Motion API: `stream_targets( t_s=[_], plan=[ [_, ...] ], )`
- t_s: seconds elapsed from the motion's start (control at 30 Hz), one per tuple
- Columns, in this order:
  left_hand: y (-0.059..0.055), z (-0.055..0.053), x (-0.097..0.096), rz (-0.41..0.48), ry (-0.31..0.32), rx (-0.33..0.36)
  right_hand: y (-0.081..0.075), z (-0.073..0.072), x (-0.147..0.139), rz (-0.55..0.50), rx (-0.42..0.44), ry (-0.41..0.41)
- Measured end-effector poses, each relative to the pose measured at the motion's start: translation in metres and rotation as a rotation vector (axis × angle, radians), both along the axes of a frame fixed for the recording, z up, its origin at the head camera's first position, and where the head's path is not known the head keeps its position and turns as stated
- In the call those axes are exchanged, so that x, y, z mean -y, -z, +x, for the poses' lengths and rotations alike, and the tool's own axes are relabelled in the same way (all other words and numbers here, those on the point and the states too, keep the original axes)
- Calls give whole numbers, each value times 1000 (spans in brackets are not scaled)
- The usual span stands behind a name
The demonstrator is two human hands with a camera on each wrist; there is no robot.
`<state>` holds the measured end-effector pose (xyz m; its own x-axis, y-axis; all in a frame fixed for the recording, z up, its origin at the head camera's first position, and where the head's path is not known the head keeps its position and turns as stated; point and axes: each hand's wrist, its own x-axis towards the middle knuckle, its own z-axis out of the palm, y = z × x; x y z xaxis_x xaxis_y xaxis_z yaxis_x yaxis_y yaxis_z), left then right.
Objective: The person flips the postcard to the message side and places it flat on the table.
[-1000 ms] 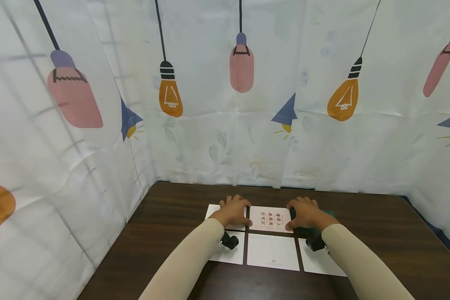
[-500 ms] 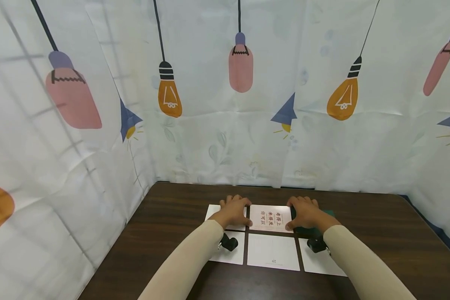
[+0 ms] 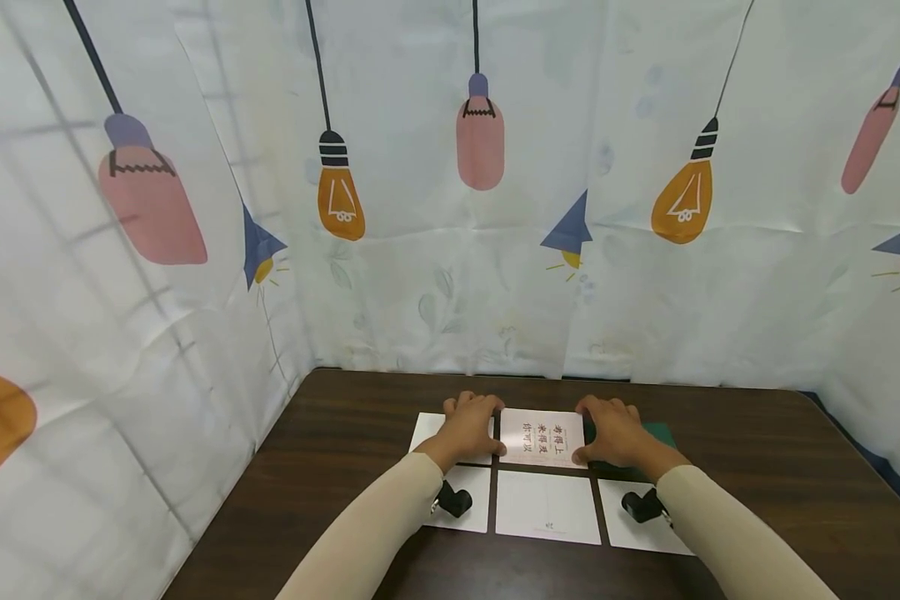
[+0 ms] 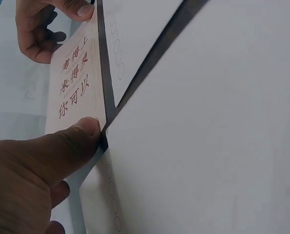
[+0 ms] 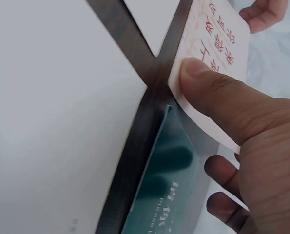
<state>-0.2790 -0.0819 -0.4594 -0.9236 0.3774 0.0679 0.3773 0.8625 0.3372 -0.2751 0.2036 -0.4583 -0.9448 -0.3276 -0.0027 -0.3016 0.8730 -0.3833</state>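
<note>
A pink card (image 3: 542, 437) with red Chinese characters lies in the middle of the back row in the head view. My left hand (image 3: 465, 429) pinches its left side, the thumb (image 4: 88, 127) lying on its near corner. At the opposite side my right hand (image 3: 618, 433) pinches the card too, its thumb (image 5: 196, 68) pressing on top near the corner. In the right wrist view the card's edge looks bowed and slightly raised. Under my right hand's fingers lies a shiny green card (image 5: 164, 170) with pale lettering. A white card (image 3: 429, 425) sits partly hidden beneath my left hand.
Three white cards form the front row: one at left (image 3: 476, 487), one in the middle (image 3: 547, 507) and one at right (image 3: 630, 521). Narrow gaps part the cards on the dark wooden table (image 3: 345, 467). A patterned white curtain (image 3: 420, 292) stands behind.
The pink card's far edge has come up very slightly between the hands. Both hands keep their hold at its sides; the head view has shifted a little.
</note>
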Motion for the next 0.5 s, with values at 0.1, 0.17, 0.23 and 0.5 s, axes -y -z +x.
stream_targets(
  t_s=[0.1, 0.17, 0.23, 0.5],
  plan=[
    [0, 2, 1, 57, -5, 8, 1, 2, 0, -18, -12, 1],
    [1, 3, 2, 97, -9, 14, 2, 3, 0, -29, -19, 1],
    [1, 5, 3, 125, -7, 11, 2, 4, 0, -46, -26, 3],
    [5, 10, 5, 171, 25, -6, 4, 10, -2, -131, -16, 26]
  ],
)
